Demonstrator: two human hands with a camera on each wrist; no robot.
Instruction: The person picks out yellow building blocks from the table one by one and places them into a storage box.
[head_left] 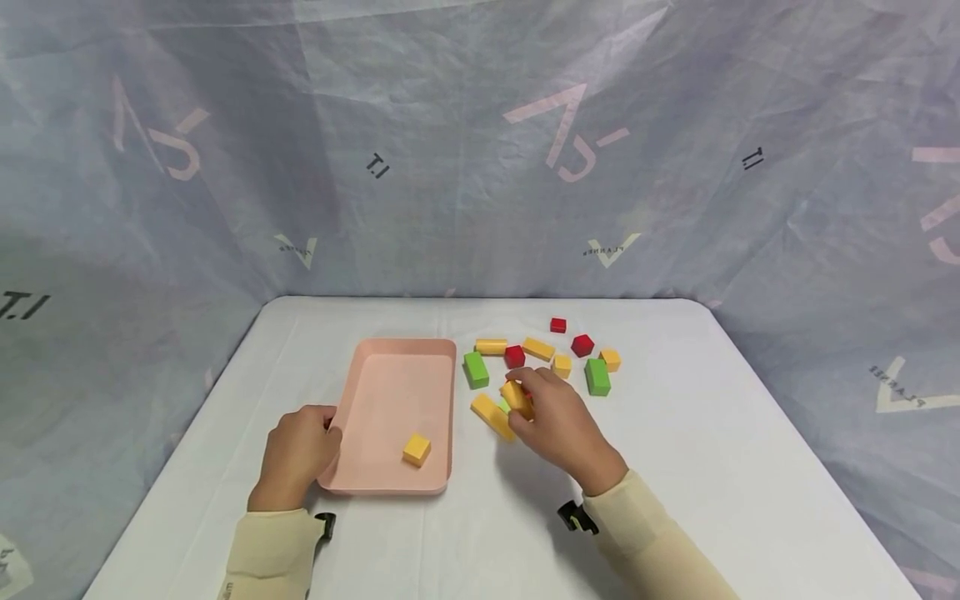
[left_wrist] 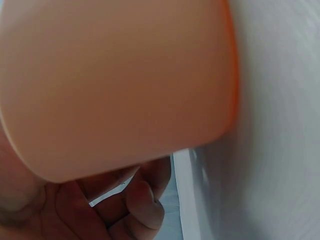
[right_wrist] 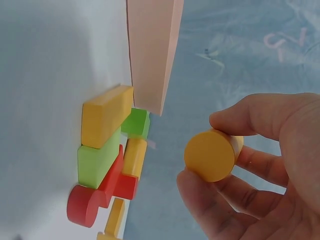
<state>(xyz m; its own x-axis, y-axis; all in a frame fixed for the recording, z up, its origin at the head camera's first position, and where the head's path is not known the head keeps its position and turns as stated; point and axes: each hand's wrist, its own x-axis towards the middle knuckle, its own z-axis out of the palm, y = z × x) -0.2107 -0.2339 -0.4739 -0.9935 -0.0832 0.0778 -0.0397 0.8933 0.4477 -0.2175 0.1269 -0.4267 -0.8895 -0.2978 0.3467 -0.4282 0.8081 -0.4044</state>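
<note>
My left hand (head_left: 296, 450) grips the left side wall of a shallow pink tray (head_left: 397, 387); the tray's outer wall (left_wrist: 120, 85) fills much of the left wrist view, partly hiding the fingers. Inside the tray lies one yellow cube (head_left: 417, 450). Between thumb and fingers my right hand (head_left: 561, 423) pinches a yellow cylinder (right_wrist: 209, 156), its round end facing the right wrist camera. Held above the tabletop, it overlaps the blocks behind it in the head view. Close by lie a long yellow block (head_left: 492, 417), a light green block (right_wrist: 97, 162) and a red cylinder (right_wrist: 84, 205).
More blocks are scattered right of the tray: a green block (head_left: 476, 370), a yellow cylinder (head_left: 491, 346), a red block (head_left: 514, 357), another green block (head_left: 597, 377) and several yellow and red pieces. A white table (head_left: 712, 467) carries everything, with a grey printed curtain (head_left: 465, 167) behind.
</note>
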